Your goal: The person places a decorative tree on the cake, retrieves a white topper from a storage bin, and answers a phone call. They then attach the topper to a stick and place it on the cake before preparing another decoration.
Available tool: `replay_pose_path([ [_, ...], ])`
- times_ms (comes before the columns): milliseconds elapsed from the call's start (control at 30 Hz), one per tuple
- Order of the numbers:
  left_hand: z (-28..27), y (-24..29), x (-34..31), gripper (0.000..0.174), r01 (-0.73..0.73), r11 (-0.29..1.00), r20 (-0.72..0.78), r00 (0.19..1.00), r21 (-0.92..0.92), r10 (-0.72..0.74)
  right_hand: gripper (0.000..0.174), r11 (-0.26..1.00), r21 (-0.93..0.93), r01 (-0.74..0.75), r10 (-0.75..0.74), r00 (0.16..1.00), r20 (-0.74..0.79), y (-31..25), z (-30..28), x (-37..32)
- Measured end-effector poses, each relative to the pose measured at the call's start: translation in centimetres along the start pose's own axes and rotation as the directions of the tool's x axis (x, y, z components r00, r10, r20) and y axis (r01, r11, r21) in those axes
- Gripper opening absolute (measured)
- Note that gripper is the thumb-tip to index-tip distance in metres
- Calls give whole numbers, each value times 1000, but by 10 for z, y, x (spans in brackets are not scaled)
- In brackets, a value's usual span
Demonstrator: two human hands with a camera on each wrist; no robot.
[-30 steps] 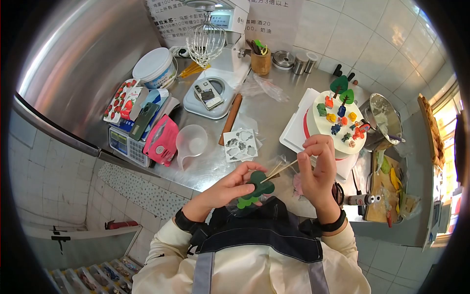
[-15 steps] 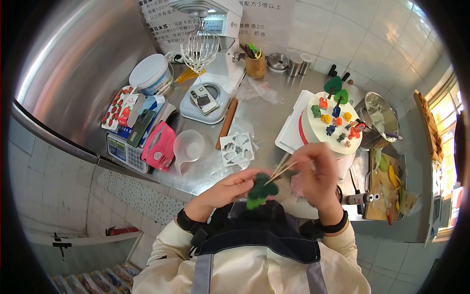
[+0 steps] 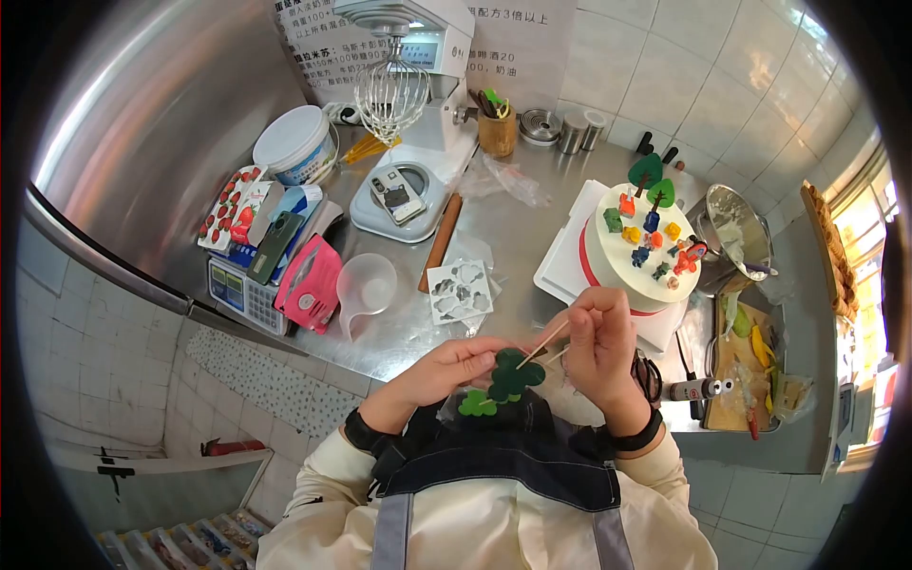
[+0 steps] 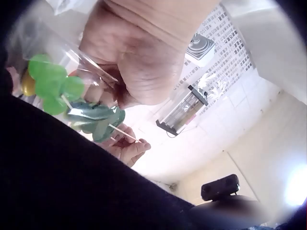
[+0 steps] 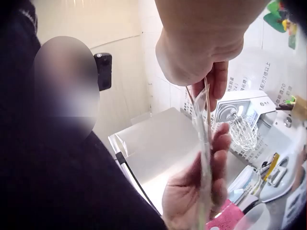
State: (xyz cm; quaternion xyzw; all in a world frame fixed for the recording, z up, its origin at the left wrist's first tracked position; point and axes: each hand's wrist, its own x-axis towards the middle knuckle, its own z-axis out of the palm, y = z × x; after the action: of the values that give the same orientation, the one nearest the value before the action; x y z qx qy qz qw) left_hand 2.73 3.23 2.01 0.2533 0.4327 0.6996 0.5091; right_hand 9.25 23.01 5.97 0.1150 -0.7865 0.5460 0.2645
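In the head view my left hand (image 3: 439,370) holds dark green tree-shaped cake toppers (image 3: 518,373) low in front of the apron, thumb pressed at their edge. A light green topper (image 3: 477,404) hangs below them. Clear plastic film (image 4: 84,57) wraps about the toppers in the left wrist view. Thin wooden sticks (image 3: 543,343) run from them up to my right hand (image 3: 600,350), whose thumb and fingers pinch a stick end. From the right wrist the toppers appear edge-on, the sticks (image 5: 207,108) rising between the two hands.
A white cake (image 3: 617,228) with small figures and tree toppers stands at the right. A silicone mould (image 3: 461,291), a measuring jug (image 3: 367,283) and a rolling pin (image 3: 441,243) lie ahead. Scales with a phone, a mixer (image 3: 432,66) and a metal bowl (image 3: 731,233) stand around.
My right hand has come down and slightly left, still at the sticks. The toppers have turned a little, and the light green one shows farther from the dark ones.
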Motion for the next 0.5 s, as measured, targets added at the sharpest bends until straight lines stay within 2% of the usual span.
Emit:
replay_pose_path([
  [133, 5, -1, -1, 34, -60, 992, 108, 993, 113, 47, 12, 1000, 4, -3, 2, 1000, 6, 0, 3, 1],
  [200, 2, -1, -1, 37, 22, 986, 100, 994, 166, -39, 14, 987, 162, -2, 14, 997, -70, -3, 4, 4],
  [233, 1, -2, -2, 37, 22, 986, 99, 994, 165, -39, 14, 987, 162, -3, 14, 997, -69, -4, 3, 5],
  [333, 2, -1, -4, 35, -34, 995, 92, 995, 92, 26, 22, 983, 177, 39, 8, 965, -260, -8, -4, 10],
  [367, 4, 4, -7, 32, -14, 977, 51, 999, 211, 3, 22, 984, 172, 40, 7, 965, -264, -12, -6, 10],
  [400, 4, 8, -4, 29, 5, 944, 25, 1000, 330, -14, 20, 975, 196, 107, -35, 939, -341, -16, -10, 11],
  [433, -5, 2, -3, 29, -7, 941, 63, 998, 338, -15, 18, 963, 199, 182, -83, 902, -424, -19, -17, 12],
  [467, -20, -13, -8, 25, -128, 933, 48, 992, 335, 119, 13, 964, 94, 248, -179, 869, -461, -23, -19, 10],
  [500, -32, -20, -8, 26, -244, 913, 32, 968, 329, 247, 10, 915, -58, 398, -382, 814, -437, -20, -23, 6],
])
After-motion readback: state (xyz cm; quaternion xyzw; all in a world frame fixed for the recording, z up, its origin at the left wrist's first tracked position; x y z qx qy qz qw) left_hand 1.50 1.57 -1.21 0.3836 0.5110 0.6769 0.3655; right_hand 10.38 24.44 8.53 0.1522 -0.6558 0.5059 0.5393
